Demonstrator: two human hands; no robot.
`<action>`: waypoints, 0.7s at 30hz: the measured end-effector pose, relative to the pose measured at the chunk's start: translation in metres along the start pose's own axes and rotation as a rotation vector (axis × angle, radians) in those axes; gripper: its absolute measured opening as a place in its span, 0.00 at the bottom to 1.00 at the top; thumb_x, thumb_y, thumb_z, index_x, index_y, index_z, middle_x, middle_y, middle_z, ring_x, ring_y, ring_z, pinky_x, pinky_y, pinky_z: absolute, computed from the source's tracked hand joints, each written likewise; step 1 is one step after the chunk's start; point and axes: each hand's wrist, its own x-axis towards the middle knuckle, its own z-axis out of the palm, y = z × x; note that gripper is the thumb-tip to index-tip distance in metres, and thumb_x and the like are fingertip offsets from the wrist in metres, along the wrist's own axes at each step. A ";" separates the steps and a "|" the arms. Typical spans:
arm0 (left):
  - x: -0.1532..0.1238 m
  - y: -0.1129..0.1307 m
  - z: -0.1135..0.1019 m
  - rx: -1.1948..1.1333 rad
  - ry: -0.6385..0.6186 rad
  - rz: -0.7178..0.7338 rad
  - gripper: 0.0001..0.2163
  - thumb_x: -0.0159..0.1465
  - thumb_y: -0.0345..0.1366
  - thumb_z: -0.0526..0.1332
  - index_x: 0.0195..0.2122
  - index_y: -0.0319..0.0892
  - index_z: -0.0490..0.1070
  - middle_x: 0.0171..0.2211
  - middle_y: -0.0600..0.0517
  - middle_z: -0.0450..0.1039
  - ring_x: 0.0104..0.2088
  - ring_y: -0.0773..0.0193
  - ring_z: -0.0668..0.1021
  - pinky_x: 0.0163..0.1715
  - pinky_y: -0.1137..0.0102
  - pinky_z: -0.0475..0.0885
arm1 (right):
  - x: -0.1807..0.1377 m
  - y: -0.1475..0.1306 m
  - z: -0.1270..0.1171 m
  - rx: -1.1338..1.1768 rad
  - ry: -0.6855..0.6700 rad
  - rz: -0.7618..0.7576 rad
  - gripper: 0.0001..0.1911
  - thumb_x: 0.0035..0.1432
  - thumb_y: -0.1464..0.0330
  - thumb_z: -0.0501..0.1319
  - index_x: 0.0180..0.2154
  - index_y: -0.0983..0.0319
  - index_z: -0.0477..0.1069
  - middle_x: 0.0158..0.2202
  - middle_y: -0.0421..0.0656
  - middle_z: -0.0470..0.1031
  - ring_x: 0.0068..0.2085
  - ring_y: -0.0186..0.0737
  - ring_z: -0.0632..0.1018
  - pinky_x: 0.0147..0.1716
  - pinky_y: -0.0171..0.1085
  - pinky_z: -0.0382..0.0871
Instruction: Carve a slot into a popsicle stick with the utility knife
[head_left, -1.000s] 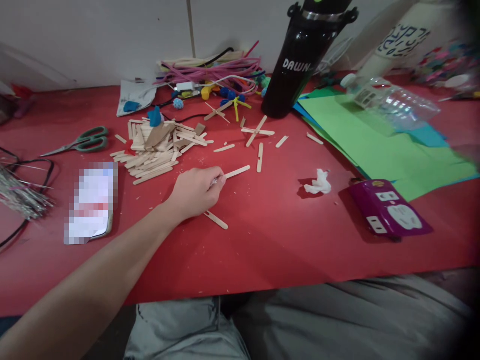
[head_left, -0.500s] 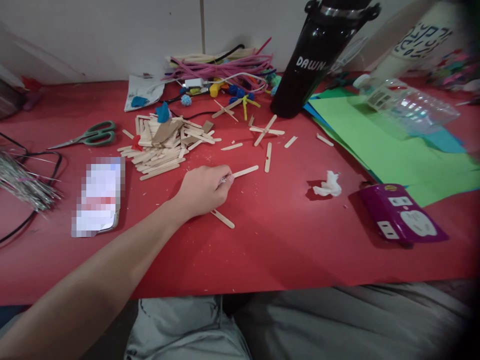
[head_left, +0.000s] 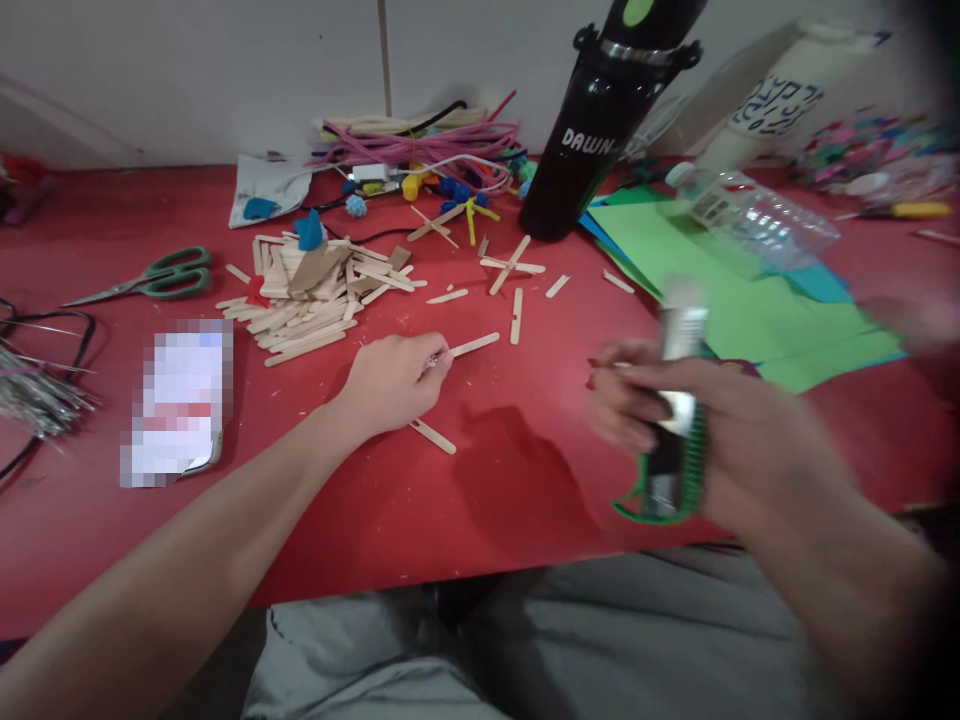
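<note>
My left hand (head_left: pixel 397 380) rests on the red table, closed over a craft stick (head_left: pixel 476 345) whose end sticks out to the right. Another craft stick (head_left: pixel 435 436) comes out from under the palm. Something small and shiny shows by the thumb; I cannot make it out. On the right, my right hand (head_left: pixel 720 420), smeared by motion, is raised above the table and closed around a green-and-black utility knife (head_left: pixel 675 440) with a blurred silver upper end. Ahead of my left hand lie crossed sticks (head_left: pixel 512 266) and a notched stick (head_left: pixel 517 316).
A heap of craft sticks (head_left: pixel 300 310), scissors (head_left: pixel 172 273) and a phone (head_left: pixel 180 400) lie left. Behind stand a black bottle (head_left: pixel 581 130) and bundled pipe cleaners (head_left: pixel 420 145). Green paper (head_left: pixel 757 290) and a clear plastic bottle (head_left: pixel 765 215) lie right. A blurred skin-coloured shape shows at far right.
My right hand has come into view from the right with the utility knife in it. My left hand keeps its hold on the craft stick. The view has shifted slightly to the right.
</note>
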 end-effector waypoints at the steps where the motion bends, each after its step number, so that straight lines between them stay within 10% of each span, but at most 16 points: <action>1: 0.000 0.000 0.000 0.005 -0.001 0.007 0.12 0.65 0.41 0.48 0.33 0.44 0.69 0.25 0.53 0.72 0.28 0.62 0.72 0.24 0.68 0.52 | 0.003 0.001 0.005 0.039 -0.029 0.037 0.04 0.56 0.72 0.60 0.36 0.64 0.70 0.25 0.38 0.66 0.24 0.30 0.68 0.22 0.31 0.64; 9: -0.003 -0.003 -0.001 0.022 -0.001 0.042 0.14 0.67 0.42 0.47 0.32 0.45 0.68 0.25 0.51 0.71 0.27 0.61 0.72 0.24 0.68 0.51 | 0.016 0.009 0.027 -0.001 -0.266 0.166 0.06 0.52 0.71 0.50 0.28 0.58 0.64 0.19 0.35 0.50 0.19 0.34 0.54 0.20 0.37 0.50; 21: -0.003 -0.003 -0.001 0.026 0.008 0.055 0.14 0.67 0.42 0.47 0.31 0.44 0.68 0.24 0.51 0.71 0.27 0.61 0.72 0.24 0.68 0.50 | 0.014 0.009 0.023 -0.037 -0.352 0.105 0.05 0.52 0.69 0.50 0.26 0.58 0.61 0.18 0.35 0.53 0.18 0.33 0.58 0.20 0.37 0.51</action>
